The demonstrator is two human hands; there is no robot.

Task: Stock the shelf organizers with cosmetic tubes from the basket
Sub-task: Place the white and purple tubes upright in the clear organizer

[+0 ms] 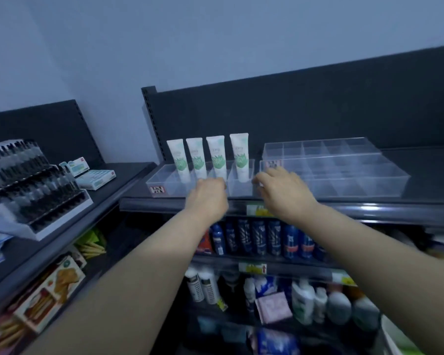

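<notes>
Both hands up at the top shelf front edge, forearms reaching in from below

Left organizer: clear plastic, divided, sits at the left end of the shelf with a red-and-white label on its front wall. Four white tubes with green print stand upright in its back row: tube 1, tube 2, tube 3, tube 4. Front compartments look empty, hard to be sure through the blur

Left hand: curled over the organizer's front wall, directly in front of tubes 2 and 3, knuckles toward camera. Fingers are tucked out of sight, so can't tell whether it holds anything or just grips the wall. Not touching any tube

Right hand: fingers loosely spread, palm down, nothing visibly in it. It sits at the gap between the left organizer and the right organizer, fingertips near the right organizer's front left corner, just right of and below tube 4, clear of it

Right organizer: two clear divided trays, one behind the other, no tubes in them

Basket not in view
</notes>
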